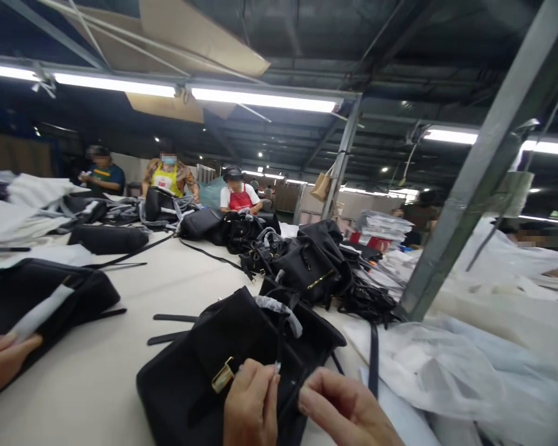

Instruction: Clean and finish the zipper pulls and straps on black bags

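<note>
A black handbag (204,359) with a gold clasp (223,375) lies on the pale table (121,384) right in front of me. Its handle is wrapped in whitish plastic (281,310). My left hand (251,406) rests on the bag beside the clasp, its fingers pinched on a thin black strap of the bag. My right hand (344,412) is close beside it, thumb and fingers pinched on the same strap or bag edge. Another person's hand (2,365) lies at the far left on a second black bag (46,297).
Several more black bags (307,263) and loose straps (172,327) lie along the table. White and clear wrapping (469,365) is heaped on the right by a slanted metal post (469,186). Other people work at the table's far end (237,195).
</note>
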